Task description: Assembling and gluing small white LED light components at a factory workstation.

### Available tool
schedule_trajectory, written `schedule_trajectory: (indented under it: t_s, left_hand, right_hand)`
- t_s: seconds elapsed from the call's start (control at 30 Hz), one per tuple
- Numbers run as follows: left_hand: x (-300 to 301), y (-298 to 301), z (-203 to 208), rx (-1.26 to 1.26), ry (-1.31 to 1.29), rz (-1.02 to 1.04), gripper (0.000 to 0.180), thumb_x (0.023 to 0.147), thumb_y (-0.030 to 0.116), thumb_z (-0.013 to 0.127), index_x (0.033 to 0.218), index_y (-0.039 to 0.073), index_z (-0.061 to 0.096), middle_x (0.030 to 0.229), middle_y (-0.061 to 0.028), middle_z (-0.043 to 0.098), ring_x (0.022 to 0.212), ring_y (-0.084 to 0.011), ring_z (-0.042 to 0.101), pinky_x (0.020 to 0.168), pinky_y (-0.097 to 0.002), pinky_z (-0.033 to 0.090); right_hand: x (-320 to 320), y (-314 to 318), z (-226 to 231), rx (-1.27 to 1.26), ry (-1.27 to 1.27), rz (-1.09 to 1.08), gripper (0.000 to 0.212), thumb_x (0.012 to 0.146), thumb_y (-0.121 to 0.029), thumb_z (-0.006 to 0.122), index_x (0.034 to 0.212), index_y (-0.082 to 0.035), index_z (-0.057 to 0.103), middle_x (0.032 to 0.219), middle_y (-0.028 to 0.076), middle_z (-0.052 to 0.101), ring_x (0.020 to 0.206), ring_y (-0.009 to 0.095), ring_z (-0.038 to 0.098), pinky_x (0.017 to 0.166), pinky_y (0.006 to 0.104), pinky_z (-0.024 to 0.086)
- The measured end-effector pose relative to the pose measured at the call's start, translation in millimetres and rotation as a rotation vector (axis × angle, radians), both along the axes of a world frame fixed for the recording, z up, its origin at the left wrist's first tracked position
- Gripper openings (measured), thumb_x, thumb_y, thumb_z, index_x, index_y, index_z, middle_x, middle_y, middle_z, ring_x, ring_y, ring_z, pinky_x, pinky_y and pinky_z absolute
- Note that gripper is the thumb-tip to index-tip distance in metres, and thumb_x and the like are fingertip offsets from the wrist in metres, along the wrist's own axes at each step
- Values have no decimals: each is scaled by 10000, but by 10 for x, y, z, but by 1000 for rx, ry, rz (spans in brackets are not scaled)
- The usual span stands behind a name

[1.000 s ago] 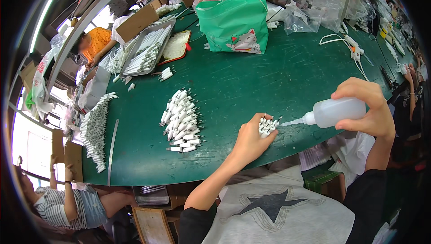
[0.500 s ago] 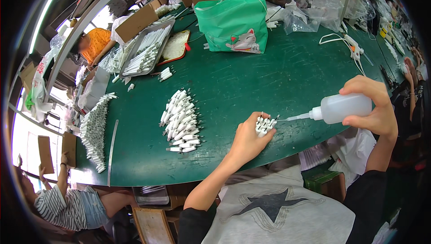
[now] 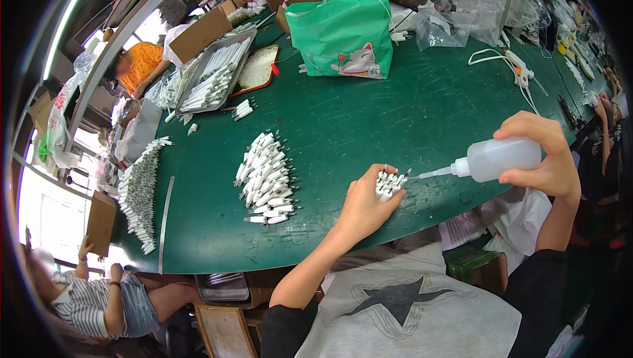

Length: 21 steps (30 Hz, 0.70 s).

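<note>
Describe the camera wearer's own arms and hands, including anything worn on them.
The left hand and right hand are ungloved, with no watch or bracelet visible at either wrist. The left sleeve and right sleeve are black, with no clear marking, and leave the forearms bare. Whether any small ring is worn cannot be told.

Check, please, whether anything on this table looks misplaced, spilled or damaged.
One white piece lies alone near the tray, apart from the others, so it looks stray. The table shows scratches, and pale specks near the left hand. I see no clear spill around the bottle.
</note>
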State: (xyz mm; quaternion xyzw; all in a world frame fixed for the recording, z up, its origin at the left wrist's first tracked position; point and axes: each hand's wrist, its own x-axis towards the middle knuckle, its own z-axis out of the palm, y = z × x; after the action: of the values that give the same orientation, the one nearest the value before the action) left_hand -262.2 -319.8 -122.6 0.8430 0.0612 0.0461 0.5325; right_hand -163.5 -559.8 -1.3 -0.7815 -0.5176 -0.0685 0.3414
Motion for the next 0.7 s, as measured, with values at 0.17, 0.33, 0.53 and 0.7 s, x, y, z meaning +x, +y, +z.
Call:
schedule_trajectory:
  t_s: [0.17, 0.33, 0.53, 0.7]
  left_hand:
    - [19, 81, -88, -24, -48, 2, 278, 735, 128, 667, 954, 9, 546, 816, -71, 624, 723, -107, 583, 660, -249, 459]
    - [68, 164, -184, -127, -116, -17, 260, 744, 98, 659, 953, 7, 534, 809, -62, 627, 732, -102, 592, 662, -243, 466]
    - [80, 274, -228, -145, -154, -46, 229, 756, 49, 644, 944, 4, 522, 812, -50, 625, 765, -80, 587, 677, -219, 468]
    - [59, 298, -278, -112, -145, -9, 224, 757, 38, 644, 942, 8, 522, 812, -50, 628, 760, -77, 583, 672, -215, 463]
  right_hand:
    - [82, -65, -87, 78, 35, -14, 430, 527, -165, 765, 896, -16, 600, 830, 86, 603, 742, 182, 586, 638, 263, 446]
    - [302, -177, -419, 347, 299, -168, 501, 593, -242, 767, 985, -11, 557, 912, 40, 564, 748, 115, 556, 616, 229, 452]
    - [641, 40, -950, 594, 727, -86, 568, 675, -290, 738, 1100, -24, 470, 937, 58, 548, 744, 126, 570, 546, 245, 497]
    - [833, 344, -1215, 753, 1013, 7, 548, 727, -183, 695, 1167, -2, 423, 985, 80, 547, 843, 158, 566, 638, 293, 521]
